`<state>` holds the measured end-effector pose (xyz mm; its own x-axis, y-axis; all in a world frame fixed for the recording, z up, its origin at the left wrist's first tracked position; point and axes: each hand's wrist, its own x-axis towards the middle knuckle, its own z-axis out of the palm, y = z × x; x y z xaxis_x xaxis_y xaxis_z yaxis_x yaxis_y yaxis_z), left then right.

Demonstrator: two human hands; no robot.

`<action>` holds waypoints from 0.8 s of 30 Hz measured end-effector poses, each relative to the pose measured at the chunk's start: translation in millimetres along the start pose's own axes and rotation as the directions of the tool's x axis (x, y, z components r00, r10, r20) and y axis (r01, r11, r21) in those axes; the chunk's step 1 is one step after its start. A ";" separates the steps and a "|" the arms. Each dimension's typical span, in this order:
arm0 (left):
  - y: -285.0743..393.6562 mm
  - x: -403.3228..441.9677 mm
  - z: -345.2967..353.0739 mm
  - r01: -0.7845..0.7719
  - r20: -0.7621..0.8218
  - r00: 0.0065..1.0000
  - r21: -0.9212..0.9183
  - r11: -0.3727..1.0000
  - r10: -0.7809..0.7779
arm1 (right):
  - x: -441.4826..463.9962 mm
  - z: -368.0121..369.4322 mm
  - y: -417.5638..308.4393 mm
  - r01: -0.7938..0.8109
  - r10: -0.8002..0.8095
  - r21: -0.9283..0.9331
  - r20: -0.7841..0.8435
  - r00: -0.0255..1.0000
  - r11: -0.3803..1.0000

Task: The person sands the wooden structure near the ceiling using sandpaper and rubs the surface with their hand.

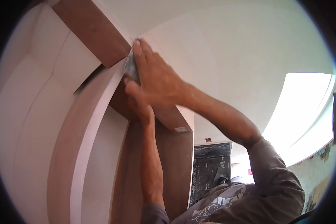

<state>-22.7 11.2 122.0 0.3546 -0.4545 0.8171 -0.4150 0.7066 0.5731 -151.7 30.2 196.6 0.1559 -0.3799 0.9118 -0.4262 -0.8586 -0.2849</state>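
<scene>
A thin grey flat piece [131, 69] lies against the wooden frame edge where it meets the ceiling; its exact kind is hard to make out. My right hand [157, 76] reaches over it from the right, fingers together and stretched along its side, holding it against the edge. Just below, my left hand [139, 100] comes up with its fingers curled at the lower end of the piece, the thumb showing. Part of the left hand is hidden behind the right. A brown board [91, 31] ends close to my fingertips.
A curved pale panel edge [78, 149] runs down on the left. Brown cabinet boards [171, 149] stand below my hands. The white ceiling [227, 48] spreads to the right, with a bright opening [298, 108] beyond. Dark marbled tiles [209, 168] show lower down.
</scene>
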 end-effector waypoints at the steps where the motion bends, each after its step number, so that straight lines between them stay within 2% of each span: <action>1: -0.4 -0.4 -5.8 0.066 -0.003 0.998 0.029 0.997 -0.066 | 4.1 2.2 7.6 -0.076 0.074 0.032 0.058 0.996 0.997; 2: -0.3 -0.8 -8.7 0.125 -0.006 0.992 0.052 0.991 -0.125 | 18.3 3.9 24.8 -0.148 0.142 0.055 0.111 0.984 0.987; 4: -6.2 0.7 -7.8 0.005 -0.006 1.000 0.002 1.000 -0.005 | 25.2 -6.6 20.0 -0.226 0.206 0.112 0.169 0.964 0.968; 5: -11.3 4.9 -4.8 -0.063 -0.016 0.998 -0.028 0.998 0.062 | 18.5 -9.3 11.5 -0.157 0.144 0.078 0.146 0.979 0.985; 7: -29.1 8.0 -8.2 -0.107 0.010 0.994 0.035 0.994 0.107 | 4.6 -11.5 -1.4 -0.035 0.034 0.012 0.117 0.993 0.999; 8: -37.6 4.9 -11.9 -0.121 0.031 0.992 0.074 0.990 0.119 | 12.2 4.5 19.7 0.029 -0.028 -0.015 0.063 0.998 0.999; 11: -5.8 0.2 -7.7 0.080 -0.020 0.997 0.014 0.997 -0.080 | 38.3 -6.4 34.7 -0.216 0.182 0.124 0.237 0.954 0.968; 15: -15.9 1.1 -11.5 0.106 0.055 0.993 -0.040 0.994 -0.104 | 11.6 5.2 23.0 0.064 -0.059 -0.114 0.049 0.997 0.991; 16: -3.2 1.6 -6.7 0.112 0.033 0.993 -0.048 0.993 -0.110 | 24.3 2.8 31.4 -0.049 0.054 -0.041 0.119 0.991 0.998; 17: 3.6 -1.2 -4.7 0.120 0.012 0.993 -0.058 0.991 -0.119 | 23.7 3.6 33.0 -0.097 0.095 0.006 0.138 0.986 0.995; 19: -21.2 2.8 -11.8 0.019 0.034 0.999 0.002 1.000 -0.020 | 34.1 1.0 30.3 -0.155 0.139 0.090 0.159 0.977 0.984; 20: -36.4 7.9 -13.0 -0.038 0.038 0.999 0.025 0.999 0.037 | 18.0 4.0 19.1 -0.014 0.015 -0.022 0.050 0.999 1.000; 21: -32.5 10.3 -9.0 -0.051 0.011 0.999 0.025 0.998 0.050 | 21.4 3.4 21.4 0.009 -0.008 -0.035 0.045 0.999 0.999; 23: -25.7 3.1 -6.1 -0.055 -0.026 0.998 0.046 0.997 0.056 | 20.4 4.8 26.0 0.024 -0.022 -0.046 0.041 0.999 0.999; 24: -17.7 -1.0 -5.6 0.002 -0.027 1.000 0.022 1.000 -0.002 | 33.5 7.2 35.5 -0.079 0.074 0.054 0.093 0.993 0.995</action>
<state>-11.0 2.2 110.7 0.3775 -0.4411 0.8142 -0.4323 0.6936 0.5762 -155.2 -15.5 214.9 0.2065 -0.4725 0.8568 -0.3884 -0.8433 -0.3715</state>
